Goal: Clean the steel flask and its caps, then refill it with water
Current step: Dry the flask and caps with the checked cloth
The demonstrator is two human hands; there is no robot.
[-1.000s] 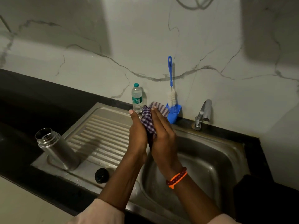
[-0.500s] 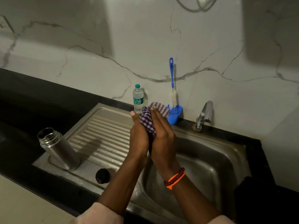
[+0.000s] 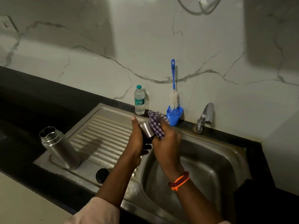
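Observation:
The open steel flask (image 3: 59, 146) stands uncapped on the sink's ribbed drainboard (image 3: 103, 135), at the left. A black inner cap (image 3: 102, 173) lies on the drainboard near its front edge. Above the basin's left rim, my left hand (image 3: 137, 139) grips a steel outer cap (image 3: 146, 129). My right hand (image 3: 167, 143) holds a purple checked cloth (image 3: 156, 123) bunched against that cap's top and right side. The cap's lower part is hidden between my hands.
A small plastic water bottle (image 3: 139, 100) stands at the back wall. Beside it a blue bottle brush (image 3: 173, 88) sits in a blue holder (image 3: 174, 116). The tap (image 3: 204, 118) is at the back right, over the steel basin (image 3: 210, 172). Black counter surrounds the sink.
The cloth was wrapped fully between both hands; now it has shifted right and the steel cap shows in my left hand. The flask and black cap have not moved.

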